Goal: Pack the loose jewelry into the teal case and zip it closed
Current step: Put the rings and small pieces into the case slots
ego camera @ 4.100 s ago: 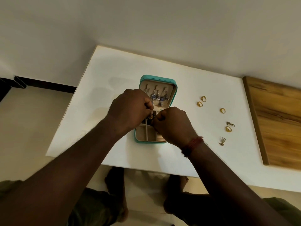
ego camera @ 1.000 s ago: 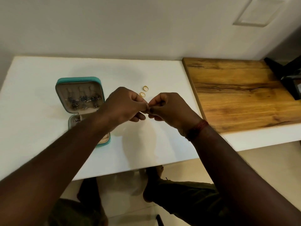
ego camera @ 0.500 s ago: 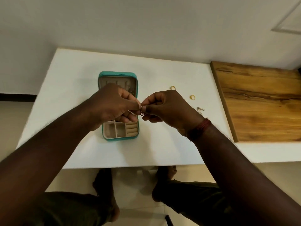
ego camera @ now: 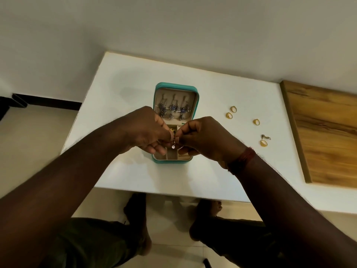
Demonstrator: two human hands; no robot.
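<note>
Open teal case (ego camera: 173,86) on tabletop (ego camera: 125,89), lid (ego camera: 176,94) at 12 o'clock; left hand (ego camera: 146,130) and right hand (ego camera: 202,136) both pinch one drop earring (ego camera: 173,146) above its tray (ego camera: 160,156), likely steadying the clasp before seating; gold rings (ego camera: 256,121) loose at 3 o'clock

The left forearm (ego camera: 83,171) and right forearm (ego camera: 286,192) are bare, as are the left hand (ego camera: 146,130) and right hand (ego camera: 204,138). A thread band (ego camera: 242,158) of dark red, wound in several strands with a few loose fibres, circles the right wrist. Lower down are dark olive-green trousers (ego camera: 87,242). The left foot (ego camera: 135,207) and right foot (ego camera: 209,207) look bare, with toes showing on the right.
</note>
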